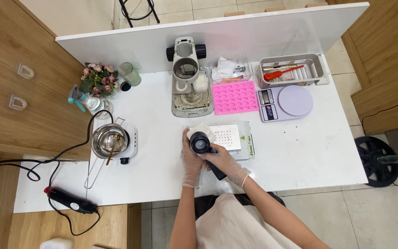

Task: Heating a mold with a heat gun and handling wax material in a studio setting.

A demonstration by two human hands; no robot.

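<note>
Both my hands wear thin clear gloves. My right hand (229, 165) grips the dark handle of a black handheld tool with a round head (201, 143), pointed down over a small white block (202, 130). That block lies on the left part of a flat white plate with a grid of small holes (232, 137). My left hand (191, 159) rests against the left side of the tool's head and touches the plate's edge.
A steel pot on a small white hotplate (112, 140) stands left, cords and a black plug (70, 201) nearby. Behind are a microscope stand (186, 69), pink mould (234, 97), lilac scale (285, 103), grey tray with a red tool (292, 70), spray bottle (86, 101) and flowers (98, 79).
</note>
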